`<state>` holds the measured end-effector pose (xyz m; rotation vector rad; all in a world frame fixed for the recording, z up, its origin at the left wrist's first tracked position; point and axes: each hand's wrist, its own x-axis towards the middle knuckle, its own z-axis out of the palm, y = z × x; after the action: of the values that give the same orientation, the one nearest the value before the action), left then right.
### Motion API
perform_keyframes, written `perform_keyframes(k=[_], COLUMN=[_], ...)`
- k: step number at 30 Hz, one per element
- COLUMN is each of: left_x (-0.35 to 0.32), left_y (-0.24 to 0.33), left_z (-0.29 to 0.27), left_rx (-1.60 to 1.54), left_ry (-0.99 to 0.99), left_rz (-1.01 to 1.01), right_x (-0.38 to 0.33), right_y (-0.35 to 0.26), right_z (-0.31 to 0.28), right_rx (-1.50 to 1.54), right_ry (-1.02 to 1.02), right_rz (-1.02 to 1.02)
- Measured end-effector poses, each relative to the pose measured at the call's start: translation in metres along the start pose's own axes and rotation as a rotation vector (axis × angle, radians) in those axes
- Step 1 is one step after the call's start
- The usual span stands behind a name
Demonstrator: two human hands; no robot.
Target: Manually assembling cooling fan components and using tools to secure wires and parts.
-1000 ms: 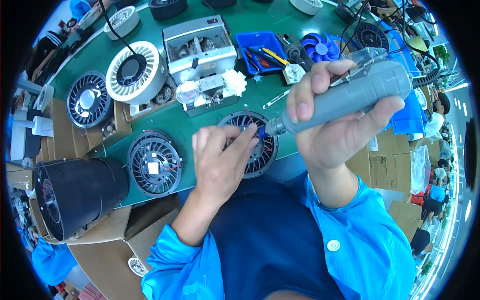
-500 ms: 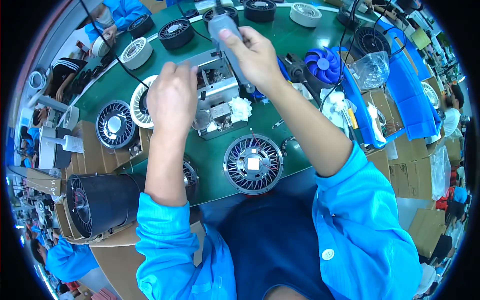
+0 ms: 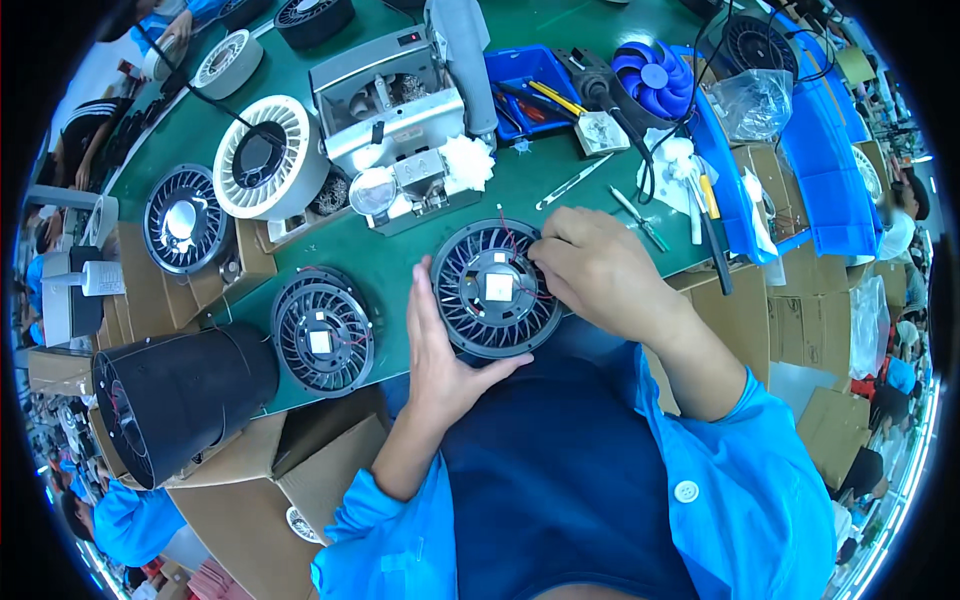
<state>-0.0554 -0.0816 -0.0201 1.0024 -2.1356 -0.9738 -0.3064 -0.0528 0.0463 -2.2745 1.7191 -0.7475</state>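
Between the left hand (image 3: pixel 440 350) and the right hand (image 3: pixel 595 270) sits a black fan frame (image 3: pixel 497 288) of matt moulded plastic, its square hub label (image 3: pixel 498 287) pale and papery. Beneath it the table top (image 3: pixel 400 255) is smooth green matting. Beyond the fingers, a grey metal machine (image 3: pixel 390 95) looks dull and brushed.

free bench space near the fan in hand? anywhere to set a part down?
Bare green mat between the held black fan and the grey machine, and a strip right of the machine's white wad, by the tweezers. Left hand and right hand flank the fan. Crowded: blue tray behind, second black fan left.
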Motion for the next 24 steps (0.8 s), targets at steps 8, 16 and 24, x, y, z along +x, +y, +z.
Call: perform_keyframes(k=[8,16,24], left_x=[0.002,-0.008,0.001], left_y=[-0.008,-0.010,0.002], left_z=[0.016,0.010,0.008], left_rx=[-0.060,-0.031,-0.057], left_ry=[0.037,0.046,0.019], left_rz=[0.018,0.009,-0.047], right_x=[0.023,0.021,0.003], right_y=[-0.006,-0.027,0.000], right_z=[-0.029,-0.012,0.004], right_rx=[-0.148,0.457,1.107], right_ry=[-0.170,0.141,0.279], right_rz=[-0.108,0.351,0.641])
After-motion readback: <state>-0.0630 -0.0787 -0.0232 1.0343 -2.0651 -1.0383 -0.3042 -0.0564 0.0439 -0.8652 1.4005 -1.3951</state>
